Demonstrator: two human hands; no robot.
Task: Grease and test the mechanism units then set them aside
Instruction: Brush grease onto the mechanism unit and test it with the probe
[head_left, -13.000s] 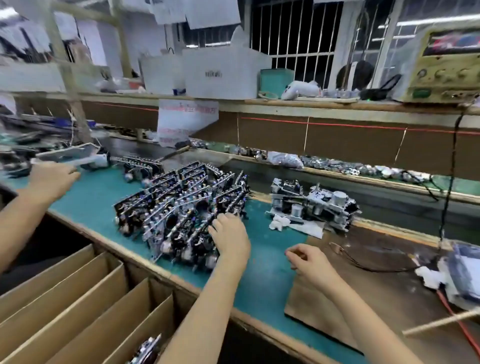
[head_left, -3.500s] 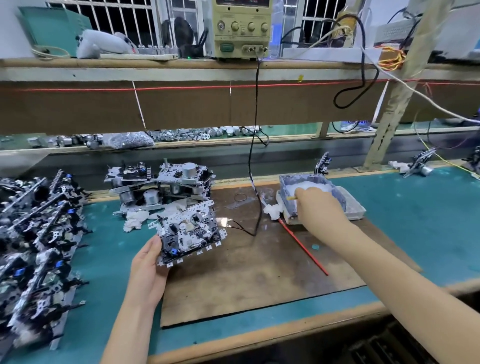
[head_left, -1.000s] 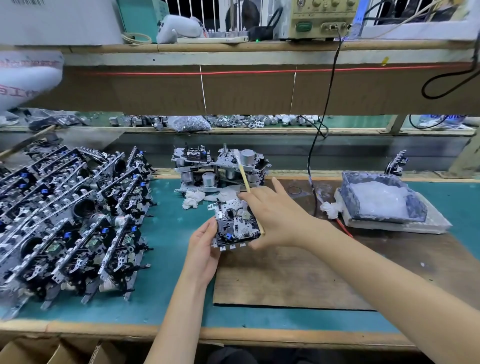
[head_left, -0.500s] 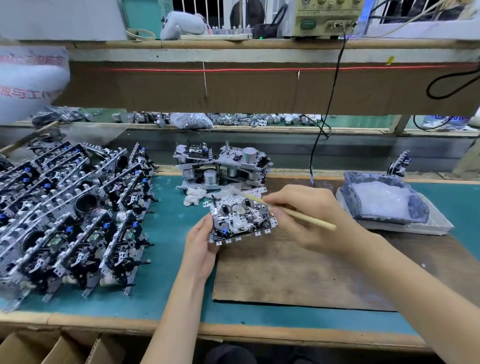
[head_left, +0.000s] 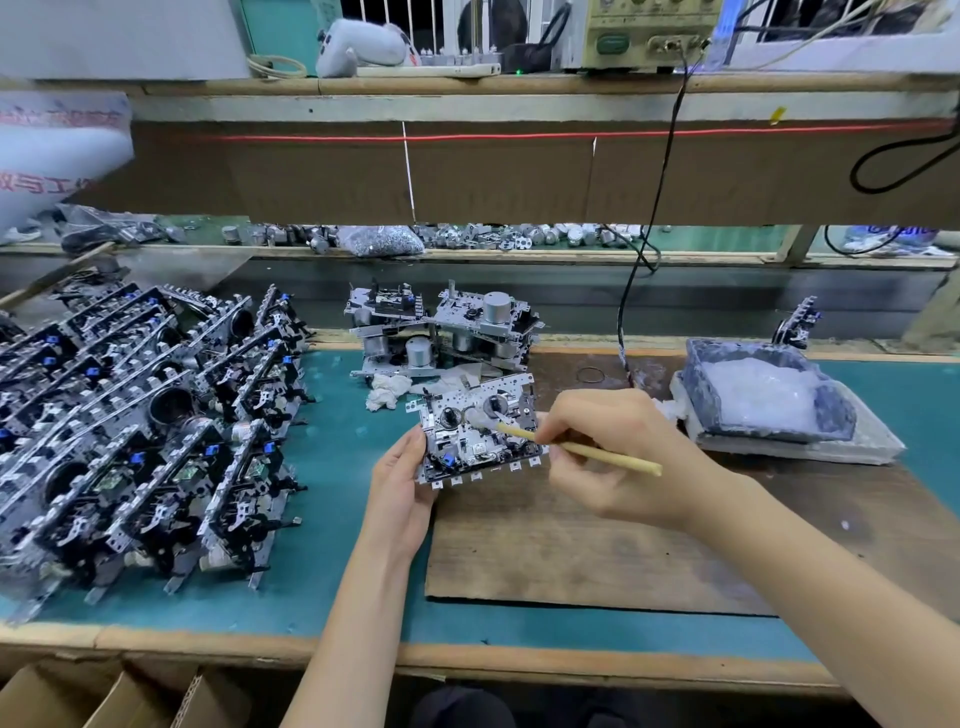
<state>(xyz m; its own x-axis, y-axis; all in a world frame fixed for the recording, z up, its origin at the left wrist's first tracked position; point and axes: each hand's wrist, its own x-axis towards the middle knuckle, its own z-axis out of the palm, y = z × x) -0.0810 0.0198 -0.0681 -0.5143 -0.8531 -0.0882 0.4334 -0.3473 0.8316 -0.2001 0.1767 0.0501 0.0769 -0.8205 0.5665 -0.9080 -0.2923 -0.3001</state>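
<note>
Tip of stick (head_left: 613, 459) has slid lower on mechanism unit (head_left: 467, 452).

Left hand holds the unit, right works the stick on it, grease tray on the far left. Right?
Not quite. Head view: the grease tray sits on the right, past the right hand. Rest stands: left hand holds the unit, right works the stick on it.

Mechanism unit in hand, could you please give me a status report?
Left hand grips mechanism unit by its edge. Right hand pinches wooden stick, greasy tip on unit's face. Nothing blocking.
</note>
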